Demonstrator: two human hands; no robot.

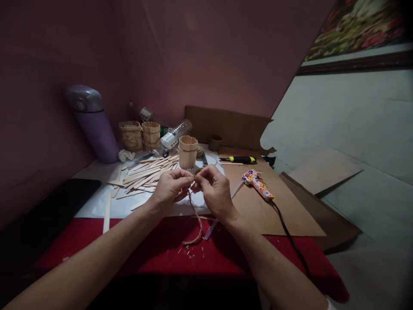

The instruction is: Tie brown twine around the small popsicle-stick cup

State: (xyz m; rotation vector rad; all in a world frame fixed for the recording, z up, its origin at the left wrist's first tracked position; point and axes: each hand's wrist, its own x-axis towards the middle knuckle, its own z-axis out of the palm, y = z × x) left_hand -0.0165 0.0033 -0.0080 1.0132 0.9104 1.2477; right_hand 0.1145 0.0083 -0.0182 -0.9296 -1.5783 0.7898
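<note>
My left hand [171, 186] and my right hand [215, 189] meet fingertip to fingertip above the front of the white paper. Both are closed in a pinch on the upper end of a braided twine cord [197, 217]. The cord hangs below my fingers, and its loose tail curls on the red cloth. My fingers cover the pinched end. Just behind them stands a small cup made of wooden sticks [187, 151]. Flat craft sticks [145, 174] lie piled to the left of my hands. To the right, a flower-patterned glue gun [259, 184] rests on a brown board.
Two stick-covered cups [151, 136] and a clear plastic bottle [177, 134] are at the back. A purple flask [95, 125] leans against the wall. A black and yellow cutter [241, 159] lies on the board [287, 215]. The glue gun's cable [287, 234] crosses the table's front edge.
</note>
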